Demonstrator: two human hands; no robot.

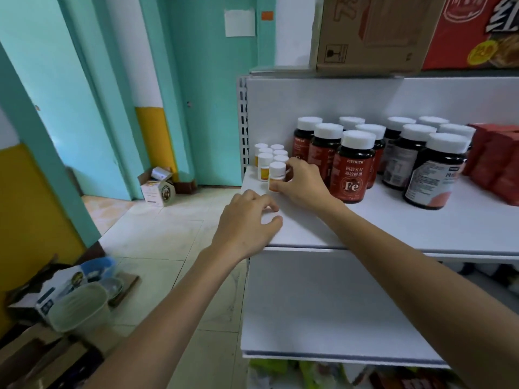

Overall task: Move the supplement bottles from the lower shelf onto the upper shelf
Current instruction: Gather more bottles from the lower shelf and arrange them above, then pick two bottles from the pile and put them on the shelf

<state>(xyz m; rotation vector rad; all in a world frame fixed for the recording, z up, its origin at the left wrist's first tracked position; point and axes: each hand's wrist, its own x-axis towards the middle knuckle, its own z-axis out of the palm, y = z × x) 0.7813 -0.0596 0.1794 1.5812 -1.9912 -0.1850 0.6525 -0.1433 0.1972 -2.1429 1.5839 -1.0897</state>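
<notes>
Several small white-capped supplement bottles (265, 164) with yellow labels stand in a cluster at the left end of the upper shelf (407, 228). At the front of that cluster, my right hand (302, 182) grips one more small bottle (277, 171), which stands upright on the shelf. My left hand (247, 223) is over the shelf's front left corner, fingers and thumb curled round a white cap-like shape (266, 219); the rest of that object is hidden. The lower shelf (337, 304) shows a bare white board.
Large dark bottles with red labels (352, 169) and white-labelled ones (435, 175) fill the shelf's middle, with red packs (494, 161) to the right. Cardboard boxes (373, 35) sit on top. On the floor to the left are a box (157, 186) and a bin (81, 307).
</notes>
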